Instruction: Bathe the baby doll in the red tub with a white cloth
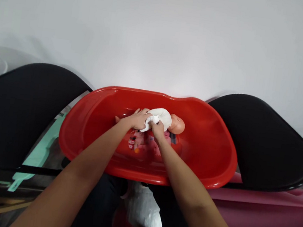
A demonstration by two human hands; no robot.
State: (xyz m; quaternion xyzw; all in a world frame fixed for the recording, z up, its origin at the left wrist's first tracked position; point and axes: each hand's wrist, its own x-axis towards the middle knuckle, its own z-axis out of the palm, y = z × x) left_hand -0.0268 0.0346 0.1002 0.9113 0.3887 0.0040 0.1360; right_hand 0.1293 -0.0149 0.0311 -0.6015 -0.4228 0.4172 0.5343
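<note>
A baby doll [177, 124] lies in a red baby bathtub [210, 136], its head to the right and a foot showing at the left. White cloth clothing [162, 114] covers its trunk and is bunched near the hips. My left hand [139, 120] lies over the doll's lower body, with fingers curled round the edge of the white clothing. Closed in a pinch, my right hand [157, 129] grips the bunched cloth just beside it. My hands hide most of the doll's legs and its near side.
Printed pink cartoon pictures [139, 141] mark the tub floor. Black chair seats stand at the left [15, 110] and right [270, 144] of the tub. A pale green strap-like piece [42, 147] shows below left, a dark pink surface [262, 221] below right. A white wall [161, 36] rises behind.
</note>
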